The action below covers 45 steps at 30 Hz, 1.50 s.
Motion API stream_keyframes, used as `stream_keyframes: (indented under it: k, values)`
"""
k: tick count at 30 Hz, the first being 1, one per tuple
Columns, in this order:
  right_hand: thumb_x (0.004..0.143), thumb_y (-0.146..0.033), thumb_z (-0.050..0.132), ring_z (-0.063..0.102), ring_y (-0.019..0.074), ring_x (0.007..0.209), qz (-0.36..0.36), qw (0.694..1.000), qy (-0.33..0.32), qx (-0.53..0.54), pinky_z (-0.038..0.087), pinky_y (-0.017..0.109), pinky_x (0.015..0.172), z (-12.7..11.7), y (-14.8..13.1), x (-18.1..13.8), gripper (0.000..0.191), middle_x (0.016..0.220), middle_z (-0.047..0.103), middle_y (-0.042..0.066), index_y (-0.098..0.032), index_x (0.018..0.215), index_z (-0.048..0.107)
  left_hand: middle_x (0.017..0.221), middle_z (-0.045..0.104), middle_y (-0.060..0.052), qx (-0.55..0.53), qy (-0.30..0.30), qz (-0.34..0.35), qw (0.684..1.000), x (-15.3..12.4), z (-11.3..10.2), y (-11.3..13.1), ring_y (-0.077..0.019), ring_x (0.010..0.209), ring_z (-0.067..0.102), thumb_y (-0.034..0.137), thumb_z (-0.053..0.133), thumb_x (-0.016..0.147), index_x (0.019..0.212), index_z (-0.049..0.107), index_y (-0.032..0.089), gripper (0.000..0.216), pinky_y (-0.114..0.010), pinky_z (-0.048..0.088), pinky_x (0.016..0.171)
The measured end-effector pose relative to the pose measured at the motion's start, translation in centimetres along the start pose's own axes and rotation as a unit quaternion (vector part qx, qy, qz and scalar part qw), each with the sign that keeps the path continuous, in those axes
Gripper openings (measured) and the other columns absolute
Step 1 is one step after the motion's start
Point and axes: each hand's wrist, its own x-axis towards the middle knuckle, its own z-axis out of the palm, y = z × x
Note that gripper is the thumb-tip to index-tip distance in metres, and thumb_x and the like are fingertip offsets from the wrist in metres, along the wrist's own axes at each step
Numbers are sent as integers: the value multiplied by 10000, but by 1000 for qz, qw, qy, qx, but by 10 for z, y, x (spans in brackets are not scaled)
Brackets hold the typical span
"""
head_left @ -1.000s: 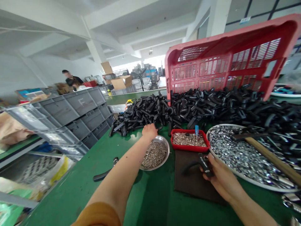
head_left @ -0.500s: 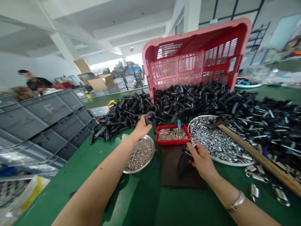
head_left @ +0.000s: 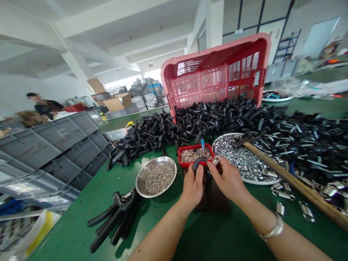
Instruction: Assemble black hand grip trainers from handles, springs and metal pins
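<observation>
My left hand point(head_left: 192, 187) is closed around a curved black plastic handle point(head_left: 198, 161), held up over a dark mat point(head_left: 214, 197) on the green table. My right hand point(head_left: 227, 179) meets it from the right and pinches a small metal spring point(head_left: 216, 160) against the handle. Just behind the hands is a red tray point(head_left: 187, 164) of thin metal pins with a blue-handled tool standing in it. A round steel bowl point(head_left: 143, 172) of small rings lies to the left.
A big heap of black handles point(head_left: 244, 116) covers the table's back, with a tipped red crate point(head_left: 217, 72) behind it. A wide dish point(head_left: 246, 179) of metal springs and a wooden-handled hammer point(head_left: 288, 179) lie right. Finished black grips point(head_left: 114, 217) lie near left. Grey crates point(head_left: 54, 145) stand left; a person is far off.
My left hand picked a black handle from the heap and drew it back to the mat. My right hand came up to meet it with a spring. The view swung left.
</observation>
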Motion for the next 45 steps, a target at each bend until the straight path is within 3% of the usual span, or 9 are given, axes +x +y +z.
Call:
stream_keyframes:
  k: [3,8,10,15,18,27,33,37,45]
  values:
    - [820,-416,407,514,156,488,-18,1000,-17,2,343,259,477,-2,-3,2,239,532,517,4,-212,696,412,981,608,-70,-29,36,-23,999,0,2,-1,-181,949,546,507,313,858,1024,540,157,449,-277,414,837]
    - [830,-423,375,546,182,548,-9,998,-52,-34,359,279,524,-1,-6,3,236,584,556,38,-210,747,431,647,559,-12,-39,39,-111,992,7,0,-10,-146,552,529,613,271,814,961,510,177,518,-260,418,509]
    - [833,-424,362,549,187,558,-10,996,-74,-41,368,287,540,2,-5,3,245,601,568,48,-203,770,448,691,578,-24,-8,32,-104,994,9,-2,-15,-160,593,548,613,253,816,989,503,184,526,-271,431,530]
    - [832,-421,368,550,193,570,-18,994,-99,-52,373,292,551,9,-2,2,262,607,574,59,-184,824,482,971,606,-69,62,31,-11,997,9,-6,-20,-192,941,547,509,290,860,1015,511,183,423,-307,417,831]
    - [844,-422,354,547,190,575,-32,992,-115,-49,372,290,557,10,0,1,283,622,575,63,-170,841,483,993,601,-69,50,25,20,998,7,-6,-20,-178,960,535,463,297,875,965,526,173,380,-302,379,888]
    - [858,-494,295,569,202,698,-13,965,-251,-67,372,286,602,3,11,3,384,757,612,88,-174,834,505,832,607,-53,35,-37,-32,998,4,-7,-25,-178,810,558,562,241,847,858,530,179,480,-282,432,736]
    - [871,-464,270,569,204,662,-4,953,-265,-146,342,290,579,-1,10,0,393,726,619,102,-177,752,511,481,463,16,29,-70,-91,993,3,-6,-24,-126,447,462,618,208,820,767,502,177,533,-247,377,474]
    - [861,-406,325,544,174,620,-29,954,-278,-106,338,274,568,-7,11,2,322,699,602,75,-183,720,509,463,461,32,10,-113,-105,988,-1,-5,-23,-97,337,401,637,201,809,794,485,177,541,-217,292,363]
    - [868,-353,305,535,165,661,-10,947,-321,-14,382,281,619,0,24,-5,305,731,594,65,-168,749,517,553,545,-11,84,-142,-71,984,-5,-4,-35,-127,443,494,600,191,831,837,499,178,523,-236,369,456]
